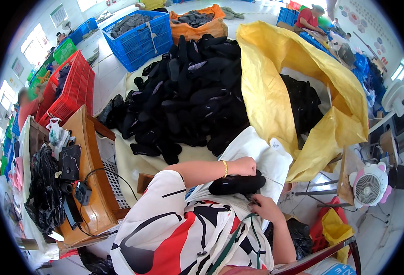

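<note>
A black sock-like piece (236, 185) lies over the white cloth (271, 161) on my lap. My left hand (244, 166), a gold bracelet at its wrist, is closed in a fist at the upper edge of this piece and appears to grip it. Below it, my right hand (264, 207) is closed with bent fingers near the lower right edge of the piece. What those fingers pinch, if anything, is too small to make out. Beyond my hands rises a big heap of similar black sock-like pieces (190, 98), some bearing small pale markings.
A yellow sack (268, 87) with black pieces inside gapes at the right. Blue (140, 43) and red (76, 85) crates and an orange sack (197, 32) stand behind. A wooden table (89, 183) is at left, a pink-white fan (369, 188) at right. Other people sit farther off.
</note>
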`<state>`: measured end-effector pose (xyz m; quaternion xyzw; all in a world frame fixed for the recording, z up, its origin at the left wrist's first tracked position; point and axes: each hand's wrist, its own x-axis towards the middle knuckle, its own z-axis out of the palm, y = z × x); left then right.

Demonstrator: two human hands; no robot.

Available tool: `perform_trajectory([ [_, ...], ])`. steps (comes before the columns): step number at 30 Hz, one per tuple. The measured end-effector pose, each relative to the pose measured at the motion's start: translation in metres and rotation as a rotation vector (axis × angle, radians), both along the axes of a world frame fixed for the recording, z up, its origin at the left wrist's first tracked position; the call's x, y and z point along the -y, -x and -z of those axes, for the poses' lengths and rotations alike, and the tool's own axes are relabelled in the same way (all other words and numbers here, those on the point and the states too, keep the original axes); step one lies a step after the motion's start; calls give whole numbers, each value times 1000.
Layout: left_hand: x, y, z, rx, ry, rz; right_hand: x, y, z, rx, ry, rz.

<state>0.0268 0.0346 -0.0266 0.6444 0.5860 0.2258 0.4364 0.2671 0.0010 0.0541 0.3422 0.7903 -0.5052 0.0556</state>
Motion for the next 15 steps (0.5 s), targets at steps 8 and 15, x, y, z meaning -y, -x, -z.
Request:
perform_trajectory([
  [8,-5,-14,11,114,59,-122,-20,-23,-11,-235,-137,307],
  [15,0,-20,-2,345,404,-225,-37,-10,9,-79,-448,346],
])
